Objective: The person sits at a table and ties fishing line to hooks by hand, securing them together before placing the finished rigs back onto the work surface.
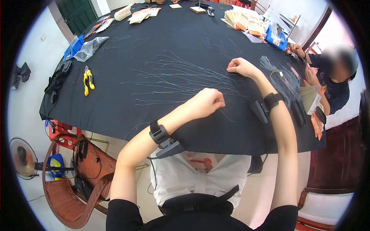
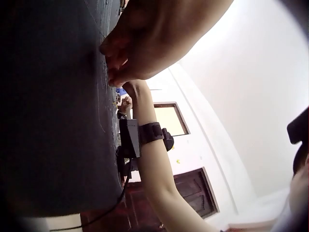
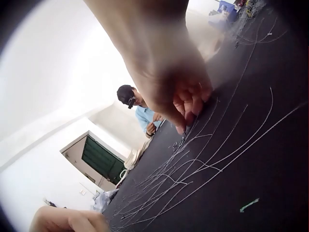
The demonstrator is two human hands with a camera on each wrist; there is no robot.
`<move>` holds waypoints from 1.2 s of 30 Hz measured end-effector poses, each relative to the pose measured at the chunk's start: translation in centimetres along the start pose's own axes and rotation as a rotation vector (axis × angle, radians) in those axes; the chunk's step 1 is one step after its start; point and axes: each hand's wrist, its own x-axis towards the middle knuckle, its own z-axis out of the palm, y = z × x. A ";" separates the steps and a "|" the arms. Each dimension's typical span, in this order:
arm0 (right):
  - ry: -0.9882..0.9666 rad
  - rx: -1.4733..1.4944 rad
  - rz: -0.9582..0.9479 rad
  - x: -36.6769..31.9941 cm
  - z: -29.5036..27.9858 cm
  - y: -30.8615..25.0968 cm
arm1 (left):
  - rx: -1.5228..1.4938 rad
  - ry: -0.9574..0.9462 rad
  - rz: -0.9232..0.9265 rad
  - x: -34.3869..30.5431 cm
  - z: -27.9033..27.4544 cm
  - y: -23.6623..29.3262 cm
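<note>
Thin grey cords point(image 1: 165, 75) lie spread across the black tablecloth, most running left to right, with small loops or knots along some. At their right ends, my right hand point(image 1: 243, 67) pinches a cord with thumb and fingertips low over the cloth. Small dark coils point(image 3: 178, 144) sit just beside those fingertips in the right wrist view. My left hand point(image 1: 204, 102) is nearer to me, fingers curled down at the lower cords; a loose cord end point(image 1: 228, 116) curves out from under it. Whether its fingers hold a cord, I cannot tell.
Yellow-handled pliers point(image 1: 88, 81) lie at the left. A bundle of grey cords point(image 1: 283, 82) is right of my right hand. Blue bins point(image 1: 276, 37) and stacked cards point(image 1: 246, 21) stand farther back. A person point(image 1: 335, 81) sits at the right edge. A green scrap point(image 3: 249, 205) lies on the cloth.
</note>
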 end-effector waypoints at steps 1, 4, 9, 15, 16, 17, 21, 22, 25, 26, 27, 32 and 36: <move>-0.010 0.009 0.011 -0.1 -0.1 -0.2 | 0.001 0.015 -0.009 0.1 0.0 0.1; 0.030 0.134 0.002 -1.3 -0.5 -1.2 | -0.126 0.097 -0.089 0.1 0.0 0.2; 0.106 0.666 -0.065 -6.6 -0.6 -5.3 | -0.209 0.304 -0.140 0.4 -0.4 0.5; 0.025 0.995 -0.155 -10.8 4.3 -6.2 | -0.350 0.440 -0.129 0.6 -0.1 0.0; 0.024 1.019 -0.157 -10.7 5.0 -6.0 | -0.343 0.445 -0.134 0.6 0.0 0.0; 0.034 1.044 -0.153 -10.6 5.3 -5.9 | -0.335 0.451 -0.140 0.6 -0.1 0.1; 0.071 1.051 -0.150 -10.6 6.4 -6.3 | -0.349 0.463 -0.160 0.5 -0.3 0.3; 0.066 1.020 -0.156 -10.8 6.6 -6.3 | -0.340 0.464 -0.148 0.5 -0.4 0.3; 0.074 1.000 -0.153 -11.1 7.3 -6.0 | -0.331 0.461 -0.129 0.4 -0.1 0.2; 0.077 1.005 -0.148 -11.1 7.4 -5.8 | -0.333 0.463 -0.126 0.5 0.0 0.0; 0.082 1.010 -0.147 -11.0 7.5 -5.7 | -0.333 0.465 -0.121 0.6 0.0 0.0; 0.144 1.084 -0.147 -11.0 7.8 -5.3 | -0.309 0.416 -0.191 0.4 -0.2 0.5; 0.175 1.141 -0.125 -11.1 7.9 -5.2 | -0.314 0.396 -0.185 0.3 -0.1 0.4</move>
